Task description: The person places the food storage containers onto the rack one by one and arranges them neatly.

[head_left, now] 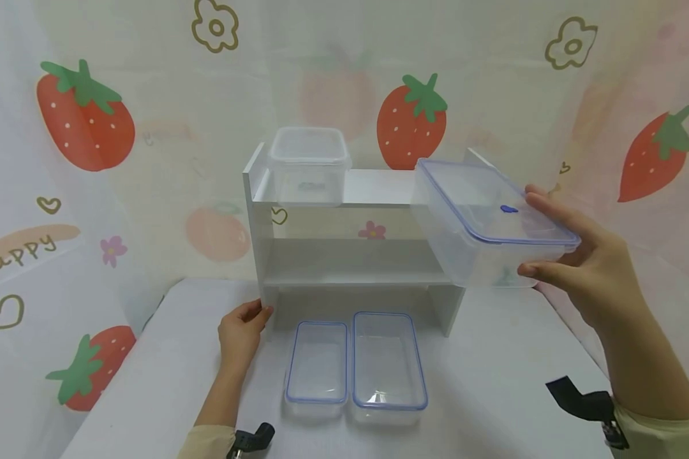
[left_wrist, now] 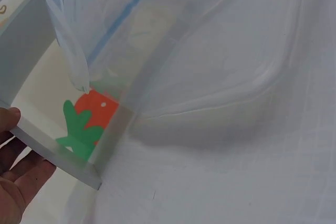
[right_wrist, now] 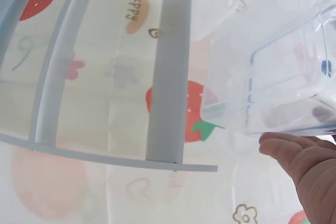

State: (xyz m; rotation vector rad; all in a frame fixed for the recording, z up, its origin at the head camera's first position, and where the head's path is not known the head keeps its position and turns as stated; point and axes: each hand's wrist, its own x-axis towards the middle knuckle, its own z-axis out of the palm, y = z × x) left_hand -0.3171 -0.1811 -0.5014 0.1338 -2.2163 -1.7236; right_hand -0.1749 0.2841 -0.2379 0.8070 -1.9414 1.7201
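Note:
My right hand (head_left: 600,274) grips one end of a clear plastic food container (head_left: 482,258), thumb low on its side and fingers over the lid. The container's lid has a blue rim and a small blue mark. It is held up in front of the right end of a white shelf (head_left: 362,262), tilted toward me. At the shelf's left side panel, my left hand (head_left: 241,331) pinches the front edge; the left wrist view shows the thumb on one face and fingers (left_wrist: 34,179) on the other. Another clear container (head_left: 309,172) sits on the top board, at the left.
Two blue-rimmed clear containers, a smaller one (head_left: 318,363) and a larger one (head_left: 387,363), stand side by side on the white table (head_left: 494,395) before the shelf. Behind the shelf hangs a cloth backdrop (head_left: 333,38) printed with strawberries and flowers.

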